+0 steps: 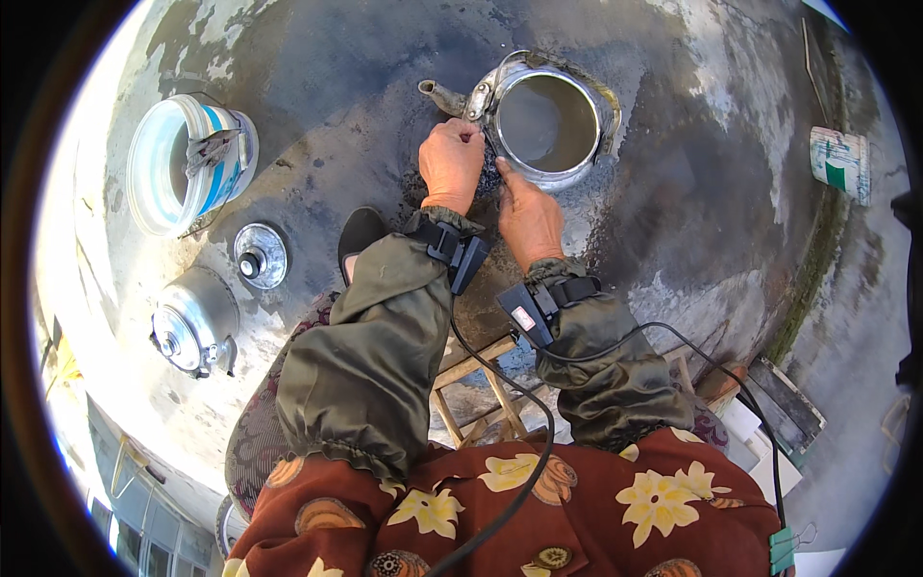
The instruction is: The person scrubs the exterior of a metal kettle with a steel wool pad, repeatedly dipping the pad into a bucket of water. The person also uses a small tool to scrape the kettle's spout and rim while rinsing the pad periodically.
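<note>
Outdoors: wet stained concrete floor (673, 125), wooden stool (481, 385).

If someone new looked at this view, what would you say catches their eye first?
First, the open metal kettle at top centre on the wet concrete ground, with the left hand by its spout and the right hand against its near side. Next, at far left, a white and blue pot, a loose round lid and a second, closed kettle below it.

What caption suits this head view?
Both hands, left hand and right hand, work at an open metal kettle on wet concrete.
</note>
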A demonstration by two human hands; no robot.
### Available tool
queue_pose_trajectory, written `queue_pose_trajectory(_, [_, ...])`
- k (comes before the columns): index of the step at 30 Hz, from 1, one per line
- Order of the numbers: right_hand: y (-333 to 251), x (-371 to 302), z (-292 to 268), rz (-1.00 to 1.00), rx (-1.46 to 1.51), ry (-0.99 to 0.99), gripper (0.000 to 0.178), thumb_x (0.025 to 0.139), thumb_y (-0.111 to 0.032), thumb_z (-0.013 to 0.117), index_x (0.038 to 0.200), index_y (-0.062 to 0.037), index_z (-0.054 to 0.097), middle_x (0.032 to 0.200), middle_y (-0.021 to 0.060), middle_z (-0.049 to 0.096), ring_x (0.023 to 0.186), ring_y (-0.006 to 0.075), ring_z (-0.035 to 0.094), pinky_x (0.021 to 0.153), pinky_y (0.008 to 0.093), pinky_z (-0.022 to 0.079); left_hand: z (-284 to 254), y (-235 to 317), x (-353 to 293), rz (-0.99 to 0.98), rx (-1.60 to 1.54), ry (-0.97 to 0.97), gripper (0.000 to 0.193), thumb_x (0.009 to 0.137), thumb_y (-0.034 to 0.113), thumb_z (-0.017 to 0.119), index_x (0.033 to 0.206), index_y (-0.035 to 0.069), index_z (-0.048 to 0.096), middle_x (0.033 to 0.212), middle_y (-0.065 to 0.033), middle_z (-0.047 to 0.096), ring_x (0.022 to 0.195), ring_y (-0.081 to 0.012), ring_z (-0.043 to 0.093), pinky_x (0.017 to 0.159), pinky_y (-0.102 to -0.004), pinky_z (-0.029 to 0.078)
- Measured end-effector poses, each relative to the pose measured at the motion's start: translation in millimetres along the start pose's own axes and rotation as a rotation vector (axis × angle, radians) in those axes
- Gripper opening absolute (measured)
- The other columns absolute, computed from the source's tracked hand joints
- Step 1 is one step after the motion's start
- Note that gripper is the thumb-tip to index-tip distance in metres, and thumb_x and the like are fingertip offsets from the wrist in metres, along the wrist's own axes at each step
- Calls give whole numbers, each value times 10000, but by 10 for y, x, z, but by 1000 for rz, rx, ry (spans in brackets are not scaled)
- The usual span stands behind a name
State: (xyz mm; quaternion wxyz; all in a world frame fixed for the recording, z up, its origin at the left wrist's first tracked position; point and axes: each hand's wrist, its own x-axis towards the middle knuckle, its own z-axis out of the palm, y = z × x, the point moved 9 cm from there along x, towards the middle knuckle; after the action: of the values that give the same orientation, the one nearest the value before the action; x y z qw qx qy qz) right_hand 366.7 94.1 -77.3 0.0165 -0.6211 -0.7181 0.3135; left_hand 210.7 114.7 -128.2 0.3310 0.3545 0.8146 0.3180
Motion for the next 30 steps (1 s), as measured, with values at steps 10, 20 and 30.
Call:
queue_pose_trajectory(10, [186,-35,58,118,807,-123,330,905,-91,529,1229,-112,591,727,42,622,565,102,557,551,268,476,-43,78,77,56,-117,48,126,722,174,694,808,84,710,761,-106,683,714,-268,665,679,-345,515])
queue_pose_trajectory(20, [251,71,236,82,759,44,361,923,-86,526,1277,-147,567,640,-29,514,502,43,439,458,209,375,-20,-183,-237,-56,-349,106,248,751,177,730,914,0,666,904,-73,666,780,-173,623,736,-323,506])
queue_pose_trajectory(30, [114,36,29,37,400,114,340,876,-78,554,1211,-100,601,1119,166,641,1039,238,632,866,315,468,-86,-32,-80,94,-209,75,175,715,130,722,868,55,684,838,-112,631,771,-261,626,720,-345,498])
